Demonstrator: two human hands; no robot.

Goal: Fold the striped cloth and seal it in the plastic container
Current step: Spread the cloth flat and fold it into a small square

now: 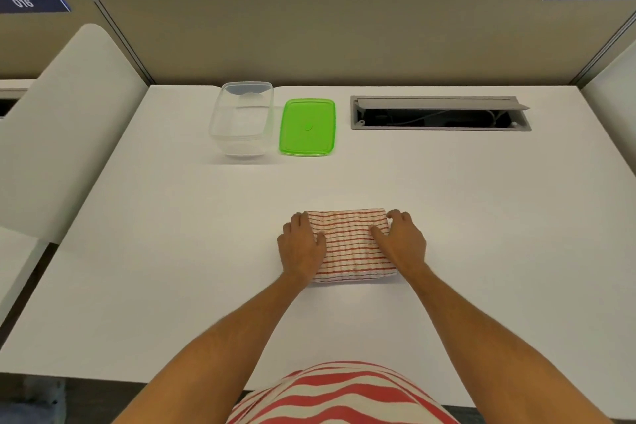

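Taking the folded striped cloth [351,244] as the landmark, the clear plastic container [241,120] sits well beyond it and off to its left, uncovered and with nothing visible inside; the green lid [307,126] lies flat just beside the container's right wall, also well beyond the cloth. At the cloth's left edge the left hand [301,244] grips it, fingers curled over the far left corner and thumb laid on top. The cloth itself is a compact rectangle near the front middle of the white desk [481,217], its stripes running left to right. On its right edge the right hand [401,239] holds it the same way, fingers bent round the far right corner, thumb on the fabric. The cloth looks folded enough to fit, so I judge the coming move is a lift forward and leftward; the left hand lies nearer the container. Far right of the cloth, an open cable hatch [440,112] is set into the desk.
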